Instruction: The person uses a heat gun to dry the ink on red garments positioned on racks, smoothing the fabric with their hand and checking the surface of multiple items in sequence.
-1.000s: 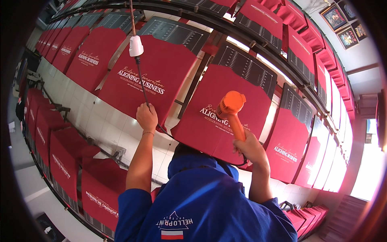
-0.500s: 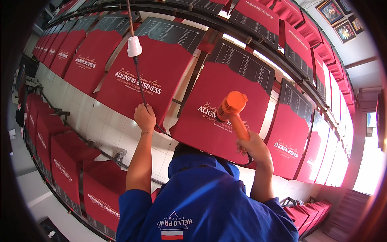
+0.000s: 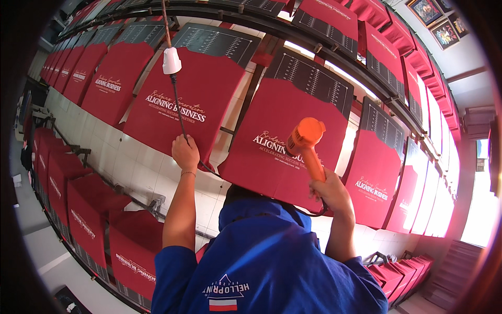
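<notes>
My right hand is wrapped round the handle of an orange hair dryer. The dryer is over a printed red T-shirt stretched on a dark board with white scale marks, and its head covers part of the white and gold print. My left hand is closed round the dryer's black cord, over the lower edge of a second red shirt to the left. Above that hand the cord runs up to a white socket hanging from an overhead cable.
More red shirts on boards line the row on both sides, such as one at right. Across the aisle stands another row at lower left. Dark metal rails run behind the boards. Pale floor tiles show between rows.
The view has shifted slightly, so the boards sit a little further left. Both hands keep their hold; the dryer has moved slightly right relative to the print, uncovering more lettering.
</notes>
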`<state>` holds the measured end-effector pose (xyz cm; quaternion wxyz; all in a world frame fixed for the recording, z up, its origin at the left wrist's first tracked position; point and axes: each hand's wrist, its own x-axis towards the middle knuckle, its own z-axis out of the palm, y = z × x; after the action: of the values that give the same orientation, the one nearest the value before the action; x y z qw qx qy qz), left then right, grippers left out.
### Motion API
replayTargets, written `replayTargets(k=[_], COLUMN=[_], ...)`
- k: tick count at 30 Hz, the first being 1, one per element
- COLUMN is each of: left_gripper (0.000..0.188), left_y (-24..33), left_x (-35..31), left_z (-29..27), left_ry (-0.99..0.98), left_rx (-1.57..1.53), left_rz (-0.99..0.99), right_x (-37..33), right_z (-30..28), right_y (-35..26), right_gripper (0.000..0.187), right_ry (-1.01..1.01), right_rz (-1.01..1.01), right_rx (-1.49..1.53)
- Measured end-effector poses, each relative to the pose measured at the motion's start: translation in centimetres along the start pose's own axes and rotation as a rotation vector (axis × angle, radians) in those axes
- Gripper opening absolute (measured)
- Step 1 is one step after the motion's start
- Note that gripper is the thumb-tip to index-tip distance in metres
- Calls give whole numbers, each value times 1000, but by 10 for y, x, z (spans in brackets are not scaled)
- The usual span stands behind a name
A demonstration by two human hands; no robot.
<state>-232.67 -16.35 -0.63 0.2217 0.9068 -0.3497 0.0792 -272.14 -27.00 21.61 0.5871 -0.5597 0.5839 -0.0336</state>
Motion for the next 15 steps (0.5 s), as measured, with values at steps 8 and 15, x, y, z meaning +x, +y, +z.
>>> replayTargets(k=[8, 15], left_gripper=[27, 30], left_y=[-2, -1], left_x=[-2, -2], left_z=[2, 0], left_ry=[31, 15], left_rx=[-14, -8], left_rz=[7, 34], right_x=[-4, -8], right_z=[1, -8], right_y=[4, 14], right_gripper=[30, 30], right_ry=[27, -1], right_rz=[-32, -53], right_rx=[-5, 17])
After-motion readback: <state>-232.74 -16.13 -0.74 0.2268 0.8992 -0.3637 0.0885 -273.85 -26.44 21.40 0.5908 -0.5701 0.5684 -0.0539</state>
